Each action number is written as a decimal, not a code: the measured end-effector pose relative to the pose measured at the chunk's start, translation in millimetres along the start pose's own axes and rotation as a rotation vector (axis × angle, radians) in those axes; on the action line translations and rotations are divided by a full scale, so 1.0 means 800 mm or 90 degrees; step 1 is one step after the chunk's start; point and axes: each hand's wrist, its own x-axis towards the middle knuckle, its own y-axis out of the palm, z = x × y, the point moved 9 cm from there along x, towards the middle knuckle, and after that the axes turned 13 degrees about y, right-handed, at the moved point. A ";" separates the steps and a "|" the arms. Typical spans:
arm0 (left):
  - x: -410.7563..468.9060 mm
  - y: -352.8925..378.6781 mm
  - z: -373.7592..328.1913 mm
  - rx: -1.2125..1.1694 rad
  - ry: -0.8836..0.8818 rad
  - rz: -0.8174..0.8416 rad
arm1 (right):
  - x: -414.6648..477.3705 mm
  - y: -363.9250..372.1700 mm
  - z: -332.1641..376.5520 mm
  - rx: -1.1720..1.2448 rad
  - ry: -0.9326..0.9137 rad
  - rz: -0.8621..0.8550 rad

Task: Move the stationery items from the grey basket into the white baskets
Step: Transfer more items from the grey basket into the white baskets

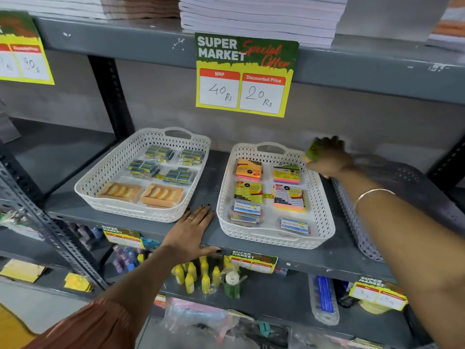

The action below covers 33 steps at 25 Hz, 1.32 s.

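Far left I see a yellow price sign (24,54) hanging on the grey metal shelf (208,238). Next comes the left white plastic basket w/ holes in its walls (100,172). It sits on the shelf & holds small blue & yellow packs (158,153) at the back & two orange boxes (142,193) at the front.

My left hand (191,229) lies flat on the shelf between the 2 white baskets, near the shelf's front edge. Its fingers (203,212) are spread apart & it holds nothing. There is a ring on one finger.

Above hangs a green & yellow paper sign (245,74) that says 40 Rs & 20 Rs. Under the shelf stand little yellow bottles (198,277).

Then the right white plastic basket (324,222). Inside are bright sticky note pads (286,176) at the back & middle, & two clear boxes w/ blue labels (245,212) at the front.

My right hand (329,158) is up over the back right corner of that basket. It is closed on a small green & yellow pack (312,151), which is blurry. A thin bangle (372,193) sits on that arm.

Far right is the grey plastic basket (364,222), just beside the right white one. My arm hides most of it, so I can't tell what is in it.
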 end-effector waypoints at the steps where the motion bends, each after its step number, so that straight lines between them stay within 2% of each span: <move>1: -0.001 0.001 0.000 -0.003 -0.001 0.003 | -0.012 -0.001 0.033 0.029 -0.036 0.007; 5: -0.002 -0.001 0.001 -0.002 -0.001 0.000 | -0.067 0.023 0.141 0.093 -0.127 0.110; 11: -0.001 -0.002 0.001 -0.011 0.003 -0.006 | -0.101 0.091 0.205 0.016 -0.185 0.215; 20: 0.000 0.003 0.004 0.004 -0.002 -0.007 | -0.099 0.121 0.211 -0.016 -0.203 0.266; 29: -0.002 0.004 0.004 0.005 -0.002 0.001 | -0.099 0.129 0.213 -0.016 -0.211 0.274; 33: -0.003 0.001 0.003 0.006 -0.002 -0.001 | -0.096 0.114 0.205 0.032 -0.203 0.252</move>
